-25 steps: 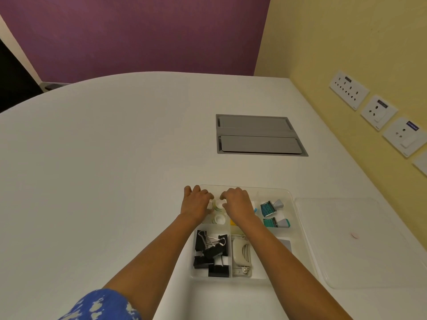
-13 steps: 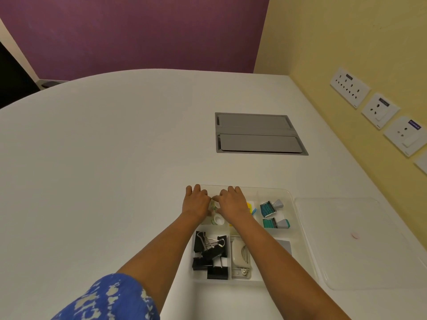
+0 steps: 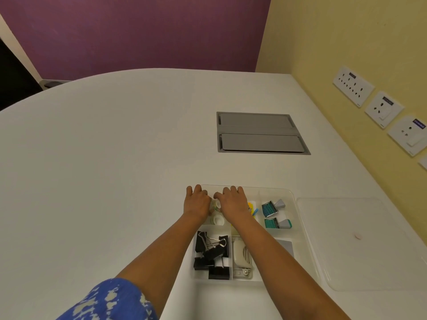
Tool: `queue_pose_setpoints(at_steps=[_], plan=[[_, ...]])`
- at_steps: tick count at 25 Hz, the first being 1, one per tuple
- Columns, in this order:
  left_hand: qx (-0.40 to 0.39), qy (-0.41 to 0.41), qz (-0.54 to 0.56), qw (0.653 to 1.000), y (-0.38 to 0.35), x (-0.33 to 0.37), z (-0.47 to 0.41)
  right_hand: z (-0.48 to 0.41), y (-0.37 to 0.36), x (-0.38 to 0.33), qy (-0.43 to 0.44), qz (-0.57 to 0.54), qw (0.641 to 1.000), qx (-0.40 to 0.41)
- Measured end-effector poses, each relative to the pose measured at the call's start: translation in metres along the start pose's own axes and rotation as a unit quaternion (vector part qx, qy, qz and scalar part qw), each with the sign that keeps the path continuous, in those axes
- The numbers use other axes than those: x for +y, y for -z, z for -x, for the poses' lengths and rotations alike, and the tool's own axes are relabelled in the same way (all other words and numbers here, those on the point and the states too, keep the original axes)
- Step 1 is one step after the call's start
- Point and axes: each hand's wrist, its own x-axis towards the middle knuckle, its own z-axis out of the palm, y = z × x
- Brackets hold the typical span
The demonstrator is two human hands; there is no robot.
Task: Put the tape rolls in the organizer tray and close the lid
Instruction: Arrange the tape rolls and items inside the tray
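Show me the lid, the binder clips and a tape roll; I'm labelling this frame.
lid [image 3: 360,245]: head view, its flat clear middle.
binder clips [image 3: 212,252]: head view, a black clip body.
tape roll [image 3: 218,219]: head view, its white rim.

Organizer tray on table, lid just right of it, tape rolls in its far-left compartment

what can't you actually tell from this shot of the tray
- Head view: how many tape rolls sit in the far-left compartment; both hands cover it.
- Whether the left hand or right hand grips anything; fingers curl out of sight.
- Yellow items: mostly behind the right wrist.
- Socket labels: too small.
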Motion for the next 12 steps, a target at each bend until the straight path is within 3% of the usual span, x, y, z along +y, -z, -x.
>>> queue_pose_setpoints(at_steps=[12], plan=[[0.028, 0.016, 0.052, 0.998, -0.002, 0.008, 0.018, 0.011, -0.002, 0.014, -0.017, -0.095, 0.993, 0.064]])
